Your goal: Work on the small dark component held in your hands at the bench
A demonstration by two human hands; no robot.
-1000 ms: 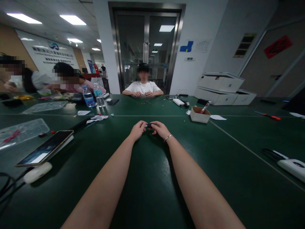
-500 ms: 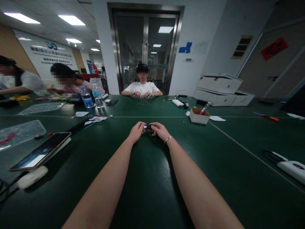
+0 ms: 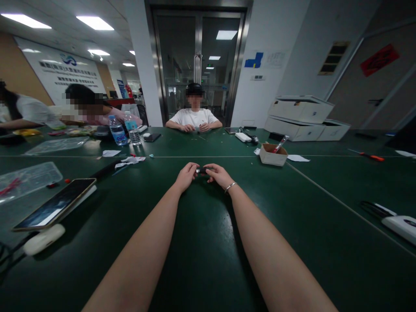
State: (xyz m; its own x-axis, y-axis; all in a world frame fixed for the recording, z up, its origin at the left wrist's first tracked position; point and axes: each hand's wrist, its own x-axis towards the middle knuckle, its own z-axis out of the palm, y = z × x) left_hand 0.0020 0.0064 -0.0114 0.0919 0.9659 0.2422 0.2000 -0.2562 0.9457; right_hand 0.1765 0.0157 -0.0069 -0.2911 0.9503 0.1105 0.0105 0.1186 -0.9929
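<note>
A small black stick with a silver end point(image 3: 202, 170) is held level between my two hands, just above the green table point(image 3: 201, 242). The fingers and thumb of my left hand point(image 3: 187, 177) pinch its silver end. On the black end, the fingertips of my right hand point(image 3: 219, 176) are closed, and a silver bracelet point(image 3: 230, 187) circles that wrist. My fingers cover parts of the stick, and it is too small to tell its exact kind.
To the left lie a phone point(image 3: 56, 203), a white rounded device point(image 3: 44, 239) and a clear plastic case point(image 3: 29, 182). A small cardboard box point(image 3: 273, 155) stands right of my hands. An orange-handled screwdriver point(image 3: 373, 157) lies farther right. Across the table sits a person point(image 3: 194, 117).
Both hands keep their pinch on the black stick, with barely any shift of the fingers. The whole view has moved slightly. The person opposite has moved their hands a little.
</note>
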